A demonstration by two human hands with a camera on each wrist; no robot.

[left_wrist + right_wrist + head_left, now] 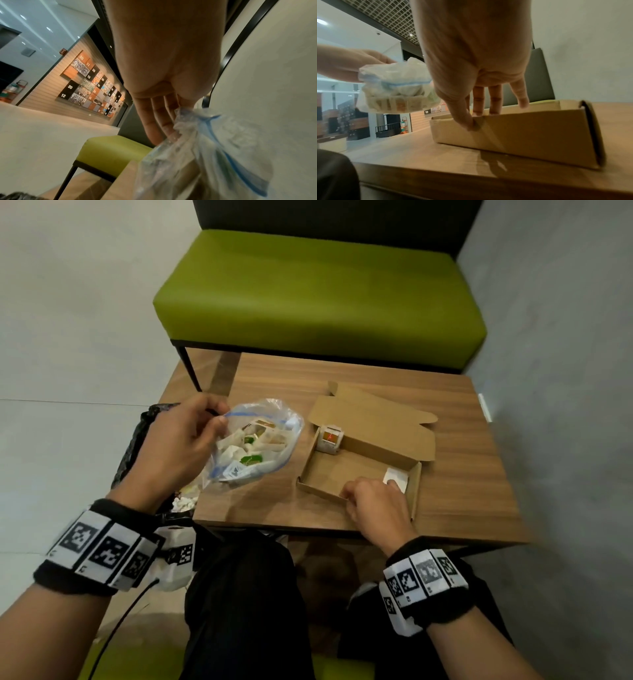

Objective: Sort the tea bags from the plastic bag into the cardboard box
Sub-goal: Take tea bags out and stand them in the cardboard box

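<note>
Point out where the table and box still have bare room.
Bare table lies right of the cardboard box, along the far edge, and in front of the plastic bag. The box floor is bare between the far-left tea bag and the right hand. The gap between bag and box is narrow.

White numbers stand on dark and orange tiles of the photo wall at far left: 20, 11, 13, 12, 14. A small dark sign in the background reads 12.
</note>
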